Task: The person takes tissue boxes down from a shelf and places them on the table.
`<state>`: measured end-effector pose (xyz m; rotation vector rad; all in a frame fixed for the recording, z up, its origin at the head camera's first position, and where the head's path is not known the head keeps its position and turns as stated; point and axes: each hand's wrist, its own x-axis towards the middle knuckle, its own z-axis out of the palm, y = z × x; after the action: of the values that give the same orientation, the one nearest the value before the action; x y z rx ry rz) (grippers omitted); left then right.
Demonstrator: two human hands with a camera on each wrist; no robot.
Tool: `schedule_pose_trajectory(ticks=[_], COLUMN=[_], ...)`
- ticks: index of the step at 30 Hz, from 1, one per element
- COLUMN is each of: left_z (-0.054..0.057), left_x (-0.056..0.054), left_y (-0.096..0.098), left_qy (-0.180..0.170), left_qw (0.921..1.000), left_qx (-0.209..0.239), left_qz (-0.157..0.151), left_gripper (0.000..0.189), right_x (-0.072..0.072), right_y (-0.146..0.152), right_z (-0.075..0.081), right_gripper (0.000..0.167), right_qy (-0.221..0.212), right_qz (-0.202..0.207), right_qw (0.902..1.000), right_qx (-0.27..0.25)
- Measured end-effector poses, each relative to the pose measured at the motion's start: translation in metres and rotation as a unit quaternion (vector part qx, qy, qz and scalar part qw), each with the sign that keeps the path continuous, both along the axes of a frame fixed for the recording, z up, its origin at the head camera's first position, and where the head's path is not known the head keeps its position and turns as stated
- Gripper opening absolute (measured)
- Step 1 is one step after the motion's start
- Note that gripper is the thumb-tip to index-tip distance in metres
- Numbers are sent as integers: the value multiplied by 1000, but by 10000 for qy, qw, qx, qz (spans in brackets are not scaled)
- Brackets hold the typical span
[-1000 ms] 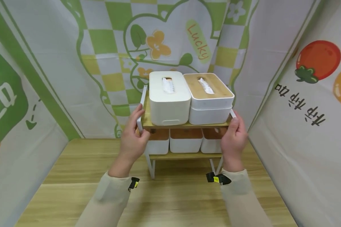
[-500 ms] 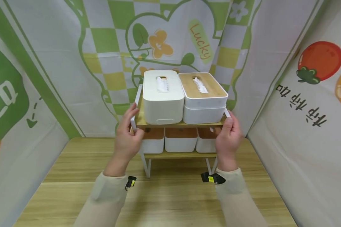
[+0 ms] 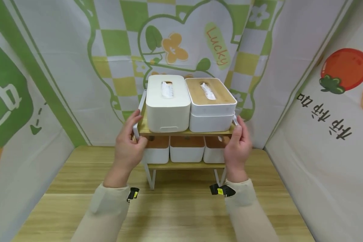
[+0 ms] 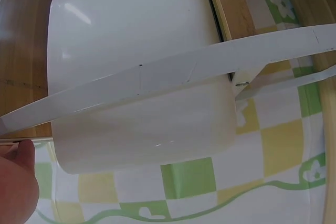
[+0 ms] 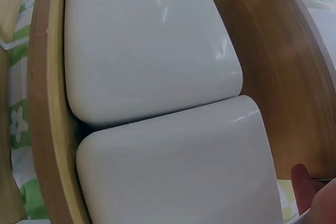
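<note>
Gripping a two-tier shelf rack [image 3: 187,166] at both ends
Pinching its white side frames [image 3: 142,102] with left hand [image 3: 128,144] and right hand [image 3: 238,144], over a wood-grain table [image 3: 181,215], with two tissue boxes [image 3: 168,117] on top.

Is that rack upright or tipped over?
Upright: the two-tier rack has its white legs pointing down, tissue boxes sitting flat on top.

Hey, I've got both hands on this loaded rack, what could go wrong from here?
If your left hand and right hand pull unevenly, the two-tier wooden rack with white metal sides might tilt. The tall rectangular cream tissue box and white rectangular wooden-topped tissue box sit near its upper front edge, so they could slide off. The three white brown-topped boxes below might shift too.
</note>
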<state>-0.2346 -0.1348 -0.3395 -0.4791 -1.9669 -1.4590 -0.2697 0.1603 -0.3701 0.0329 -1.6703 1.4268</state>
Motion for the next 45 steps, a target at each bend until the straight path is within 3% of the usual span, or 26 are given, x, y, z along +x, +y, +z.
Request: schedule_pose_trajectory(ticks=[5, 12, 16, 21, 23, 28, 33, 39, 45], left_z=[-3, -22, -25, -8, -5, -20, -25, -27, -20], left_x=[-6, -24, -27, -14, -13, -33, -40, -42, -46], left_y=[7, 3, 0, 7, 9, 5, 4, 5, 10], left_qy=[-10, 96, 163, 47, 43, 31, 36, 563, 1274], left_qw=[9999, 9993, 9992, 9996, 9995, 9995, 9994, 9959, 9894], left_qx=[-171, -241, -259, -134, -107, -104, -95, -225, 78], left_qz=[7, 254, 254, 245, 290, 300, 339, 670, 697], left_gripper=[64, 68, 71, 64, 62, 66, 67, 62, 35], right_x=[0, -4, 1, 11, 3, -21, -26, -27, -31], right_y=[8, 12, 3, -8, -5, 6, 12, 19, 22], right_z=[2, 3, 13, 27, 21, 3, -3, -1, 1], right_gripper=[37, 35, 35, 36, 37, 36, 37, 40, 42], right_qy=[97, -65, -91, -119, -85, -35, -64, 44, 78], right_qz=[-77, -35, 17, 1, -10, -147, -210, -161, 140], right_qw=[9999, 9999, 9999, 9999, 10000, 9999, 9997, 9977, 9954], right_qx=[-103, -145, -136, -49, -31, 15, 133, 663, 950])
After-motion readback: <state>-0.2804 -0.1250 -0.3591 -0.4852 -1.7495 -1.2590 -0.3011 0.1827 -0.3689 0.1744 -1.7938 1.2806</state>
